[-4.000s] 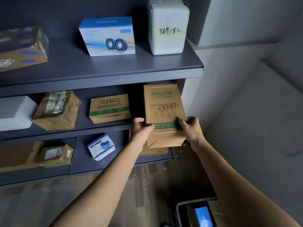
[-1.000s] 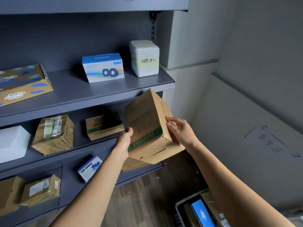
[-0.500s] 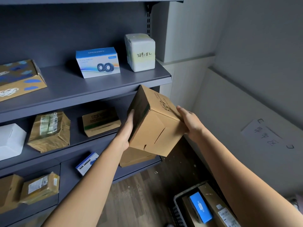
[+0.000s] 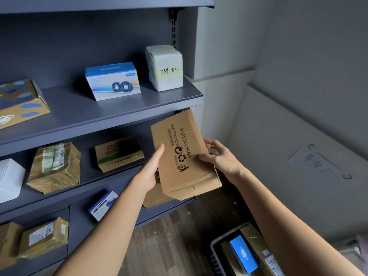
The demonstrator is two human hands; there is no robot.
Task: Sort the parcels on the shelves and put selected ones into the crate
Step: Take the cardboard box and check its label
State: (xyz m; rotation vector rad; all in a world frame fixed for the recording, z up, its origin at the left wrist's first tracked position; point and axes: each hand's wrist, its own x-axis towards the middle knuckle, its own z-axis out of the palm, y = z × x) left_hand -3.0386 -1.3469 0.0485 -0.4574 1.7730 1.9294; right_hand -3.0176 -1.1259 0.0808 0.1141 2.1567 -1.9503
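I hold a brown cardboard parcel [image 4: 183,154] in the air in front of the middle shelf, the side printed "MADE IN CHINA" turned toward me. My left hand [image 4: 152,170] grips its left edge, thumb on the printed face. My right hand [image 4: 219,156] grips its right edge, fingers curled round the side. The grey crate [image 4: 217,250] stands on the floor at the lower right, holding a blue box [image 4: 244,255] and a brown carton [image 4: 256,244].
The dark shelf unit [image 4: 123,114] carries a speaker box [image 4: 112,80], a white foam parcel [image 4: 165,68], a patterned carton [image 4: 20,102], several brown parcels and a small blue box [image 4: 103,205]. A wall with a paper note [image 4: 318,164] stands right.
Both hands pulled the parcel off the middle shelf and turned it over; its printed "MADE IN CHINA" side now faces me. The view has shifted slightly.
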